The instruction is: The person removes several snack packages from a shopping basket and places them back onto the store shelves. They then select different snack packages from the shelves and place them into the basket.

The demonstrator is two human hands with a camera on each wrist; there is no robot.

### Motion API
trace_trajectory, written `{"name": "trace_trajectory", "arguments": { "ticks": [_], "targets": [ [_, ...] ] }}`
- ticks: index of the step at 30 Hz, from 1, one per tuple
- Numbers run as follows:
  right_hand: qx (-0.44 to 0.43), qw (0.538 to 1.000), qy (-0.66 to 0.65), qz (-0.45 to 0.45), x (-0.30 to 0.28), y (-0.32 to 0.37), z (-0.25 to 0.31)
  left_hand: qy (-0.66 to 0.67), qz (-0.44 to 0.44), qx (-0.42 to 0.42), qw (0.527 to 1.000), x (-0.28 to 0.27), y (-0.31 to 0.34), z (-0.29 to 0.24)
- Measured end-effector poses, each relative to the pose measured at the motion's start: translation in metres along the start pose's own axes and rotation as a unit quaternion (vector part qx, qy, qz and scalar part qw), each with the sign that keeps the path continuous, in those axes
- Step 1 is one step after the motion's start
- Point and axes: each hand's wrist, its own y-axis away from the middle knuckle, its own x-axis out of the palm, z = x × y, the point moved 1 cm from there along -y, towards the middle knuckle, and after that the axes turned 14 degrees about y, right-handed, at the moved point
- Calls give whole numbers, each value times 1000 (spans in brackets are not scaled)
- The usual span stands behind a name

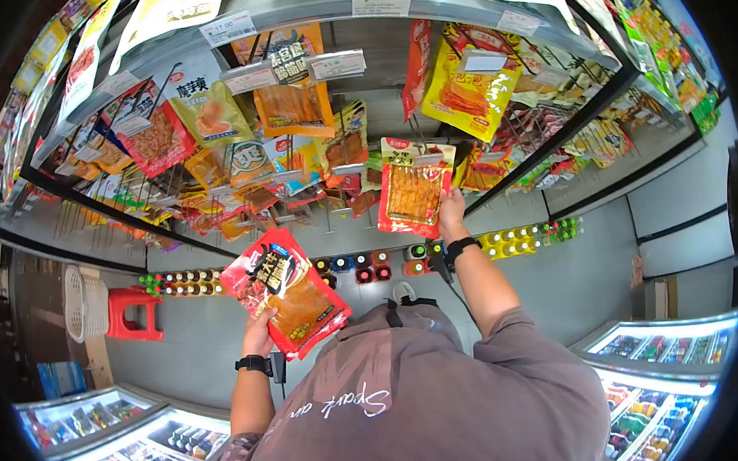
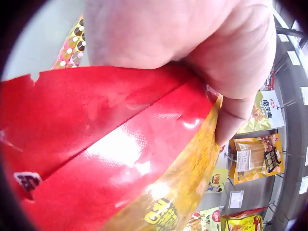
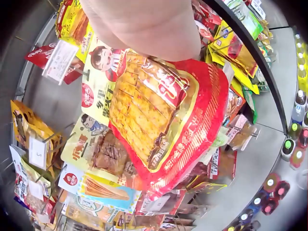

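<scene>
My left hand (image 1: 258,333) holds a red snack packet (image 1: 287,293) with a clear window over orange-brown food, low in front of my body. In the left wrist view the thumb and fingers of that hand (image 2: 192,43) pinch the packet's edge, and its red back faces the camera. My right hand (image 1: 451,213) grips the side edge of a red and cream snack packet (image 1: 415,190) at the hanging rack. The top of this packet overlaps a hook and a price tag in the head view. Its printed front (image 3: 149,110) shows in the right wrist view, below the hand (image 3: 149,31).
Many snack packets hang on hooks, among them a yellow packet (image 1: 472,87) and an orange packet (image 1: 294,105). A shelf edge with price tags (image 1: 382,4) runs above them. Bottles (image 1: 379,265) line the floor; a red stool (image 1: 134,314) stands at left.
</scene>
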Motion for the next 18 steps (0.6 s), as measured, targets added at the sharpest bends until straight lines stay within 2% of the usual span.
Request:
{"name": "trace_trajectory", "arguments": {
  "ticks": [1,2,10,12,14,15,17,18],
  "targets": [
    [0,1000,-8,-10,3,-9,-1,10,-11,22,1000,3,7,3],
    [-15,999,48,-13,6,-18,2,20,-19,45,999,6,11,6],
    [-13,999,-12,40,42,-99,-5,21,-77,76,994,18,40,35],
    [0,994,-40,98,49,-116,-9,32,-100,67,992,30,53,40],
    [-44,996,-27,67,61,-135,-20,29,-112,81,990,37,55,44],
    [-38,996,-26,75,63,-138,-15,27,-114,97,988,42,60,49],
    [-32,997,68,7,67,-146,-13,26,-125,102,987,52,67,56],
    [-27,997,69,15,69,-149,-16,22,-124,105,986,55,72,58]
  ]
}}
